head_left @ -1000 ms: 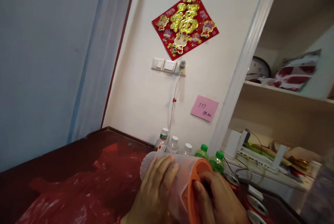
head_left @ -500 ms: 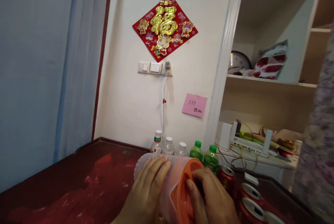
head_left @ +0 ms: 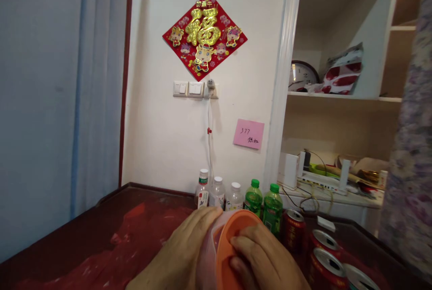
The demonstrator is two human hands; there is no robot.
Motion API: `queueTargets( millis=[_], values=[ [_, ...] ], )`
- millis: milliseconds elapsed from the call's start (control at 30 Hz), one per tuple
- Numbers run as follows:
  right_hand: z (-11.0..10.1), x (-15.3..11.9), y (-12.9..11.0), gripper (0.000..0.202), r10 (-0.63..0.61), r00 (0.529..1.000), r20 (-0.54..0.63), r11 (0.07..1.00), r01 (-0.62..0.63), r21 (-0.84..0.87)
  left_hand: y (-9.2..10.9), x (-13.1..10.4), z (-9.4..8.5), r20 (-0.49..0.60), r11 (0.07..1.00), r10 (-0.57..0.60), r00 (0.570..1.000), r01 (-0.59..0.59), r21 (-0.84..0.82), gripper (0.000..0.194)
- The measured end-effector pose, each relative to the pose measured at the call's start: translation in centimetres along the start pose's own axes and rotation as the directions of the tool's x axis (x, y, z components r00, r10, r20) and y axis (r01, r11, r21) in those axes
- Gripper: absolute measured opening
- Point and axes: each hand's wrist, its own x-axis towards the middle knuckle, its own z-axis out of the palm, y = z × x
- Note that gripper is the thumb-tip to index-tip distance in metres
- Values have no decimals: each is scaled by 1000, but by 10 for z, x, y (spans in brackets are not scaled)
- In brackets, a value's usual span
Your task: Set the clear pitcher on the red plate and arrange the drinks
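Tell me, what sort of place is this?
Probably a lived-in home: a red good-luck decoration on the wall, a clock on a shelf, and drink bottles and cans on a dark red table.

A single head-worn view looks forward and slightly down across a dark red table (head_left: 111, 218) toward a white wall (head_left: 162, 137). Both hands sit very close at the bottom edge; shelves (head_left: 337, 97) fill the right.

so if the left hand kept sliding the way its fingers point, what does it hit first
Probably the clear bottles at the wall, just past the left hand on the translucent jug; depth is hard to judge.
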Motion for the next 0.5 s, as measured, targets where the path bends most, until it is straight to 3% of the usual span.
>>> queueTargets(
  millis=[133,233,367,500],
  values=[
    [0,0,0,27,52,998,35,998,-51,-36,3,1,-1,23,998,-43,999,44,-39,92],
    [3,-4,0,27,15,999,29,997,-13,-72,3,0,-2,34,998,-28,999,30,-59,90],
    [1,-6,0,27,-10,999,40,997,13,-77,4,-2,-5,44,998,6,999,-3,-67,103],
    [-3,-9,2,24,129,991,46,992,-128,-8,7,-4,4,-35,1000,-24,999,24,4,102]
  ],
)
